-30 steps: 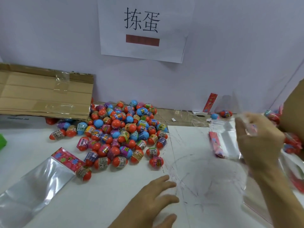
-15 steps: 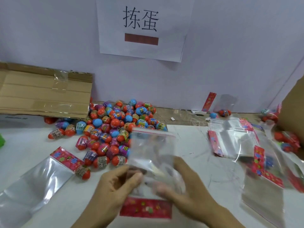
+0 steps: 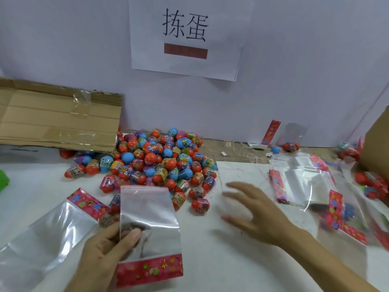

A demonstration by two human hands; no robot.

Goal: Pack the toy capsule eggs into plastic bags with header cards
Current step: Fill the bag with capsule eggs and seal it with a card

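Note:
A heap of red, blue and purple toy capsule eggs (image 3: 160,163) lies on the white table against the back wall. My left hand (image 3: 105,256) pinches a clear plastic bag (image 3: 149,220) by its left edge, mouth up and pink header card at the bottom. My right hand (image 3: 256,209) hovers with fingers spread to the right of the bag, just right of the heap, holding nothing. A second empty bag (image 3: 42,234) lies flat at the left, with an egg at its header card.
A flattened cardboard box (image 3: 56,116) leans over the left of the heap. Spare bags with header cards (image 3: 301,182) lie at the right, packed bags (image 3: 370,186) beyond them beside a cardboard box (image 3: 376,144). A paper sign (image 3: 185,34) hangs on the wall.
My right hand brought a bag from the right pile to the middle, both hands held it, then the right hand let go and moved right toward the eggs. The left hand keeps the bag.

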